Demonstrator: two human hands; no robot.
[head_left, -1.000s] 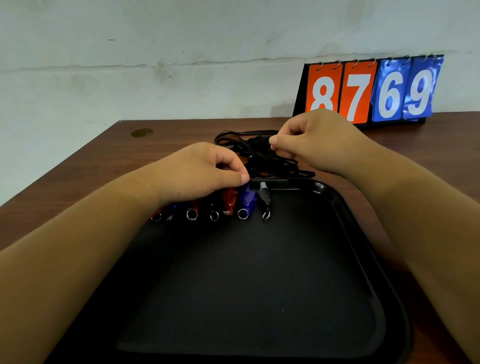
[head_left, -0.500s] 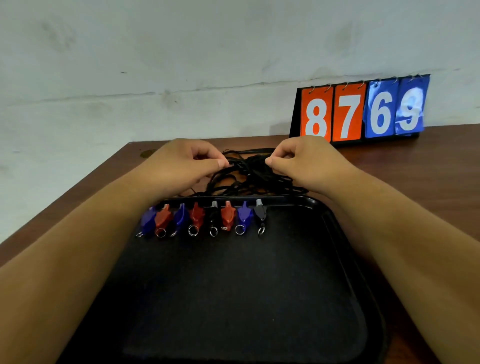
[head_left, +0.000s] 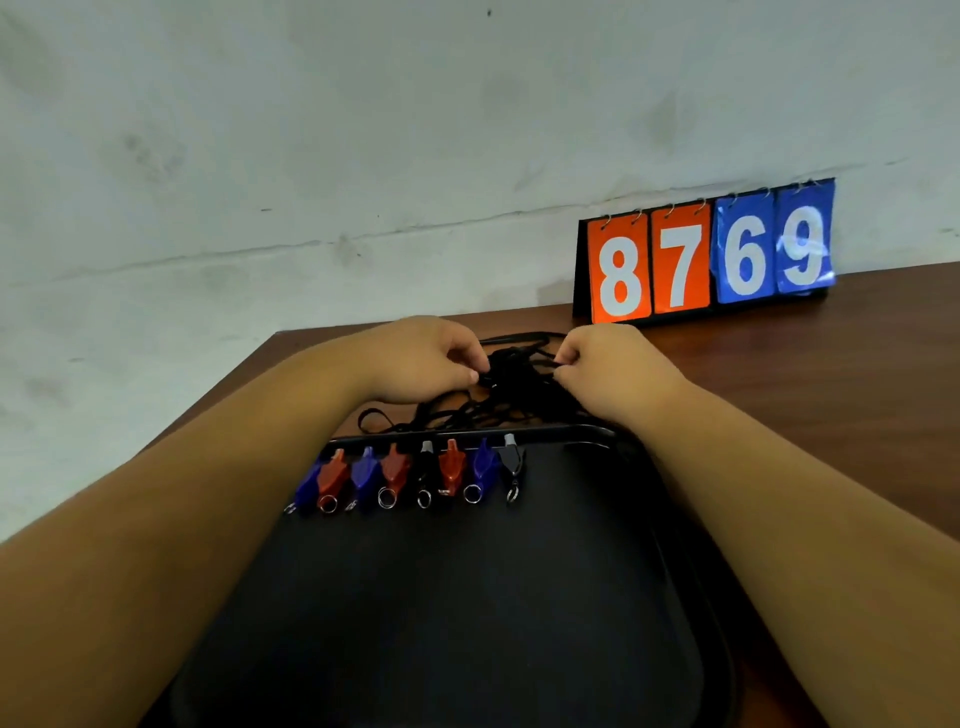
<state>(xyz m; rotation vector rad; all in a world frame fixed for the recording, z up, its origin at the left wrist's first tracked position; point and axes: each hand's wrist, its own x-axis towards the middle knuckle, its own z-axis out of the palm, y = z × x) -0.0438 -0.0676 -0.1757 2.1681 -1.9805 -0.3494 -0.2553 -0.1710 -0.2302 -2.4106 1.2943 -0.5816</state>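
Midway: red, blue and black plastic whistles (head_left: 451, 470) lined along the black plastic tray (head_left: 467, 623) rim.
Each grip clamped, left hand (head_left: 421, 358) and right hand (head_left: 608, 370) pinch tangled black cords (head_left: 511, 382) on the wooden desk (head_left: 831, 395); untangling seemingly remains.

The tray (head_left: 467, 649) lies open nearside; whistles (head_left: 415, 473) line its far rim, tangled cords (head_left: 509, 400) just beyond.
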